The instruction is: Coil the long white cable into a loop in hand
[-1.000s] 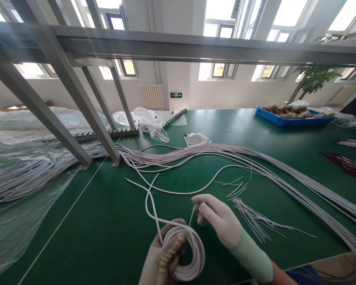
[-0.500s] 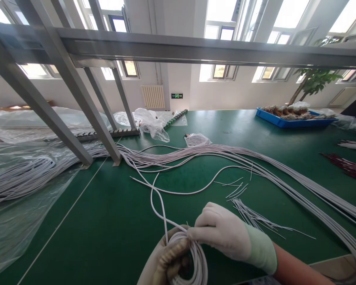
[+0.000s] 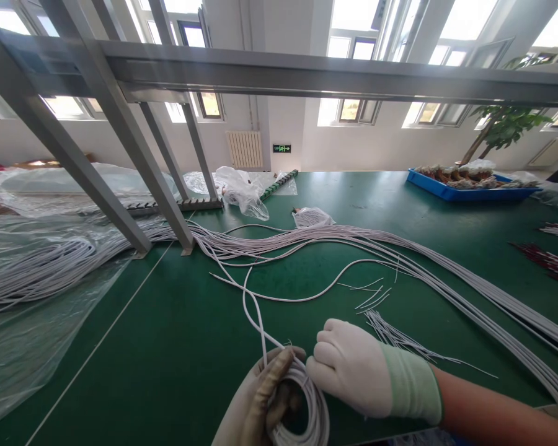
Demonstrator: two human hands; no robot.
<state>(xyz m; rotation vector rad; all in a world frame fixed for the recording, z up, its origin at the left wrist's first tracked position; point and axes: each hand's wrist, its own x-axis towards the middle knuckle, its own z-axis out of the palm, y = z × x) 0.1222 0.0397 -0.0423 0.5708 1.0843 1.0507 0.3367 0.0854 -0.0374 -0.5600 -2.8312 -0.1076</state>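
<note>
A small coil of white cable (image 3: 314, 406) sits at the bottom middle, gripped by my gloved left hand (image 3: 258, 406). My gloved right hand (image 3: 353, 365) is closed against the top right of the coil, pinching its windings. A loose tail of the same cable (image 3: 253, 310) runs up from the coil over the green table (image 3: 167, 347) toward a long bundle of white cables (image 3: 400, 254). A small pile of thin white ties (image 3: 395, 337) lies just right of my right hand.
Grey metal frame legs (image 3: 121, 136) stand at the left and a beam crosses overhead. Clear plastic sheeting with more cable (image 3: 32, 279) covers the left side. A blue tray (image 3: 465, 189) sits far right, small plastic bags (image 3: 242, 192) at the back.
My right hand came down from an open pinch above the coil and closed onto its top. The loose tail has shifted slightly right as the coil tightened.
</note>
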